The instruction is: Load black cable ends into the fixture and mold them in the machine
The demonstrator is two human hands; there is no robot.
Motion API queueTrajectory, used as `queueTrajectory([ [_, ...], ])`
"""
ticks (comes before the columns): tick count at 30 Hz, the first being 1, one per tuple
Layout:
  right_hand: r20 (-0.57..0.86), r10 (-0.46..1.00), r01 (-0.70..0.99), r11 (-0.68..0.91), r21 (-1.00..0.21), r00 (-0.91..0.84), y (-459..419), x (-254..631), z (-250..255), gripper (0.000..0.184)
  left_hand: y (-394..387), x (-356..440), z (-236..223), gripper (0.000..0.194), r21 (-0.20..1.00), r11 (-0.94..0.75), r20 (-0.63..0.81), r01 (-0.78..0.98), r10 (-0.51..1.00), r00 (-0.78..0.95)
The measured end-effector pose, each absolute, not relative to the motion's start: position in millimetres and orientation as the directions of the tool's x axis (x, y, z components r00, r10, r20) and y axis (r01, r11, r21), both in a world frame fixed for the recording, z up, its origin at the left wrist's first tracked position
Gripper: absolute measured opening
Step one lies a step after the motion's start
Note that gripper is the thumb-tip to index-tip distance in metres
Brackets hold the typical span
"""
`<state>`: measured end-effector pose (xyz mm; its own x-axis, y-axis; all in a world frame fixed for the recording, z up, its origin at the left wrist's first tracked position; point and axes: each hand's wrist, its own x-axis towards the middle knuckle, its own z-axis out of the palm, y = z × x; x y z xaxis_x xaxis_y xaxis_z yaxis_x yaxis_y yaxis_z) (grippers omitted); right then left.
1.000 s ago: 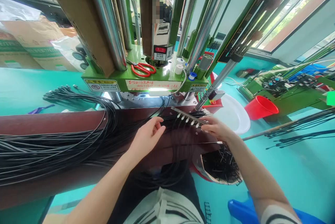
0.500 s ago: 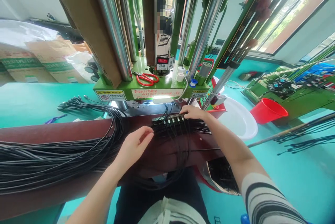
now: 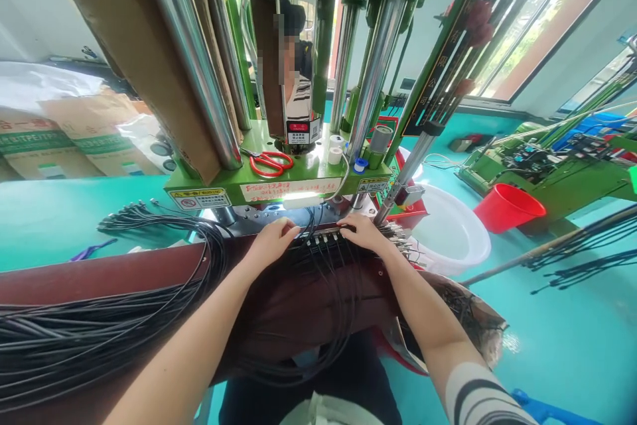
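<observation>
A narrow metal strip [image 3: 327, 238] with a row of cable ends set in it lies at the front of the press, across the brown table edge. My left hand [image 3: 271, 244] has its fingers and thumb closed at the strip's left end. At the right end, my right hand [image 3: 362, 233] pinches the strip between thumb and fingers. Several thin black cables [image 3: 341, 292] run from the strip, hanging down toward my lap. The exact contact of the fingertips is partly hidden.
A thick bundle of black cables [image 3: 99, 325] lies on the brown table at left. Red-handled scissors [image 3: 271, 163] rest on the green press [image 3: 233, 194]. A white basin [image 3: 450, 229], a red bucket [image 3: 510, 208] and a sack [image 3: 480, 319] stand at right.
My left hand has moved forward and right to the strip's left end. My right hand stays at its right end. The camera view has shifted slightly.
</observation>
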<state>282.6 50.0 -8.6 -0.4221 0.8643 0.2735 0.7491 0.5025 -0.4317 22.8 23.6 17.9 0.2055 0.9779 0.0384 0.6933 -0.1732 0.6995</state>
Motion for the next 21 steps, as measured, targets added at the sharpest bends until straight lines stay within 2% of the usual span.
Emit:
queueTrajectory([
  [9, 0.319, 0.846, 0.773, 0.524, -0.357, -0.427, 44.7, 281.5, -11.3, 0.019, 29.6, 20.0, -7.8, 0.041, 0.794, -0.098, 0.027, 0.600, 0.992, 0.126],
  [21, 0.297, 0.859, 0.778, 0.506, -0.372, -0.417, 41.4, 280.5, -7.2, 0.018, 25.7, 20.7, -4.8, 0.038, 0.765, -0.133, 0.058, 0.631, 0.989, 0.138],
])
